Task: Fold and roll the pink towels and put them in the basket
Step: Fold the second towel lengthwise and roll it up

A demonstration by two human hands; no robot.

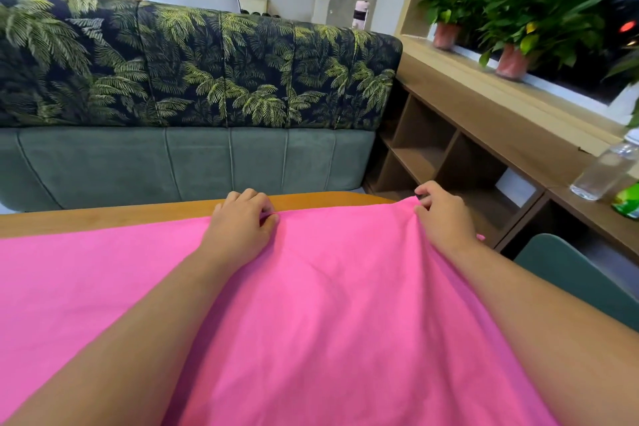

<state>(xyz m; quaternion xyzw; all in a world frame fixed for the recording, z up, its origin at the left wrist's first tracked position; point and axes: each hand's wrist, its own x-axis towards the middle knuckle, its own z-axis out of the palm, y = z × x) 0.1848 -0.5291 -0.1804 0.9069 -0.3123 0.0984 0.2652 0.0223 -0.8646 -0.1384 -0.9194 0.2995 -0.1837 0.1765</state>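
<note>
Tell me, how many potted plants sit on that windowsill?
2 in plain view: one plant nearer the sofa, a second plant right of it. Leaves at the right edge may belong to a third.

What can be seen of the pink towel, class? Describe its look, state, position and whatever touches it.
The pink towel is a plain bright pink cloth, soft-looking, spread over the wooden table with light creases. The left hand pinches its far edge near the middle; the right hand pinches the far right corner, bunched and slightly raised. Both forearms reach over it.
</note>
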